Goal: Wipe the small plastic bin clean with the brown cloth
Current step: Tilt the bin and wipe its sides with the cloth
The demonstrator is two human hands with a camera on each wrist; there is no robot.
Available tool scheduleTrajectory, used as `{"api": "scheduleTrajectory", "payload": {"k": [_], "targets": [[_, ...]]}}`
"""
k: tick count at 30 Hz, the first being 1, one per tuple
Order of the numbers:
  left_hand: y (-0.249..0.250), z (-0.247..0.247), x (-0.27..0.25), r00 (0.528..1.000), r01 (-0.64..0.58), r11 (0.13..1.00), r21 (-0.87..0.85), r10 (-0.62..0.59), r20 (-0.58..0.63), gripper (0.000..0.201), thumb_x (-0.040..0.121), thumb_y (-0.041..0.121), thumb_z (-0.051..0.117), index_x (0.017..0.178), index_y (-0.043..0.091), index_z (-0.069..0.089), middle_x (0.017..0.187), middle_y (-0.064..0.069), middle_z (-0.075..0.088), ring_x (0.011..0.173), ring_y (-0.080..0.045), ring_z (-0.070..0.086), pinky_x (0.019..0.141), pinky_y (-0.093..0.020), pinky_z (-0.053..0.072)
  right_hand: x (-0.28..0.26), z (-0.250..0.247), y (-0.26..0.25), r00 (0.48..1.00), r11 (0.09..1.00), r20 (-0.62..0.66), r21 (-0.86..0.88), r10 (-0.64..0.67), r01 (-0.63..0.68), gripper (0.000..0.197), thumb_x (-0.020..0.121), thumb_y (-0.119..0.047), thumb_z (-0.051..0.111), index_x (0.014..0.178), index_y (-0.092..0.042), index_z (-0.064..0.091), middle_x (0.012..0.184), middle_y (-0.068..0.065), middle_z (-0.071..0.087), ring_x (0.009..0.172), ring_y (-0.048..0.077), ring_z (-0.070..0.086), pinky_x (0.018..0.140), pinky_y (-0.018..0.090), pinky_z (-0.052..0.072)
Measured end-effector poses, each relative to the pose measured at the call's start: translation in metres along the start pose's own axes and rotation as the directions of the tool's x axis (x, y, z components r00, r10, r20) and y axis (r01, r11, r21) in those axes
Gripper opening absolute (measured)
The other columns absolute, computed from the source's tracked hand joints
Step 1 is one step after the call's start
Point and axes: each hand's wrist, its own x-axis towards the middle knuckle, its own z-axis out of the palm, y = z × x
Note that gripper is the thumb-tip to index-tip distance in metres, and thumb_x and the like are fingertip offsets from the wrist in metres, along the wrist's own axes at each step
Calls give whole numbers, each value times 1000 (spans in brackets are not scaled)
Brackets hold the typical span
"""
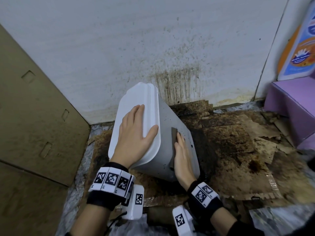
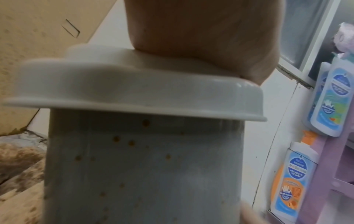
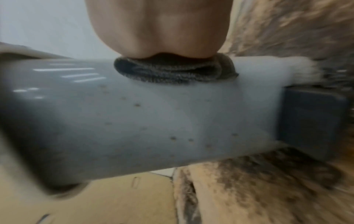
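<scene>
A small grey plastic bin [image 1: 172, 120] with a white lid [image 1: 134, 99] leans tilted toward the wall on dirty cardboard. Brown specks dot its side [image 2: 134, 159] [image 3: 153, 121]. My left hand [image 1: 136, 132] lies flat on the lid with straight fingers and the thumb over the lid's edge. My right hand [image 1: 182, 154] presses the folded brown cloth [image 1: 173, 145] flat against the bin's side. In the right wrist view the cloth [image 3: 172, 71] sits bunched under the palm [image 3: 157, 30]. The bin's inside is hidden.
Stained, wet cardboard sheets [image 1: 238, 147] cover the floor. The white wall [image 1: 136, 40] behind carries brown splatter. A large cardboard box [image 1: 34, 116] stands at the left. A purple shelf [image 1: 293, 106] with soap bottles [image 2: 293, 178] stands at the right.
</scene>
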Motion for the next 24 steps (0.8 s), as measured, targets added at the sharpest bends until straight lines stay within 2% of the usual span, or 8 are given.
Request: {"api": "scheduleTrajectory", "payload": {"k": [5, 9, 11, 13, 16, 18, 21, 24], "targets": [[-6, 0, 1, 1000, 3, 1000, -6, -3, 1, 84, 91, 67, 31, 162, 23, 18, 168, 5, 18, 154, -11, 10, 126, -40, 13, -17, 6, -51, 948, 973, 225, 11, -226, 230, 51, 111, -41, 21, 162, -42, 11, 169, -27, 6, 153, -11, 2, 128, 30, 4], [-3, 0, 0, 1000, -8, 1000, -4, 8, 8, 82, 93, 66, 32, 162, 24, 18, 168, 6, 16, 154, -9, 9, 125, -37, 11, -15, -3, -34, 924, 932, 217, -114, -314, 344, 52, 112, -38, 18, 163, -37, 11, 170, -25, 8, 155, -6, 4, 127, 29, 7], [-3, -1, 0, 1000, -8, 1000, -13, 8, 9, 82, 93, 66, 32, 162, 25, 18, 168, 7, 16, 153, -8, 9, 125, -37, 11, -7, -11, -7, 949, 952, 179, -117, -261, 284, 52, 111, -42, 19, 163, -38, 14, 169, -25, 10, 155, -5, 7, 128, 33, 9], [-4, -2, -1, 1000, 1, 1000, -28, -1, 8, 82, 92, 67, 32, 162, 26, 18, 168, 8, 17, 153, -8, 9, 125, -38, 12, -3, -21, 23, 982, 981, 136, -120, -133, 150, 51, 112, -43, 20, 162, -41, 14, 170, -23, 9, 155, -5, 5, 130, 38, 8], [-5, -3, -2, 1000, 7, 999, -40, -7, 3, 83, 91, 68, 33, 161, 26, 20, 167, 9, 18, 153, -8, 10, 126, -38, 12, -4, -36, 58, 994, 989, 71, -127, 87, -78, 50, 113, -37, 22, 162, -38, 12, 172, -15, 6, 156, 0, 6, 128, 30, 2], [-5, -3, -2, 1000, 10, 999, -40, -10, -9, 84, 90, 68, 34, 161, 25, 21, 167, 9, 20, 153, -8, 11, 126, -39, 13, -3, -39, 69, 981, 976, 9, -102, 194, -192, 51, 113, -38, 22, 163, -34, 12, 172, -10, 8, 157, 7, 8, 126, 30, 5], [-7, -3, -2, 1000, 16, 999, -46, -17, -22, 84, 89, 68, 36, 160, 25, 23, 166, 9, 21, 153, -9, 13, 126, -40, 15, 3, -35, 72, 962, 960, -70, -75, 264, -269, 52, 112, -37, 24, 163, -30, 16, 172, -5, 14, 157, 15, 14, 129, 39, 9], [-6, -3, -3, 1000, 15, 999, -47, -16, -13, 84, 89, 68, 35, 161, 25, 21, 167, 9, 20, 153, -8, 12, 126, -40, 14, 5, -33, 72, 961, 960, -76, -70, 268, -273, 52, 112, -37, 24, 163, -30, 17, 172, -5, 14, 157, 16, 14, 129, 40, 10]]}}
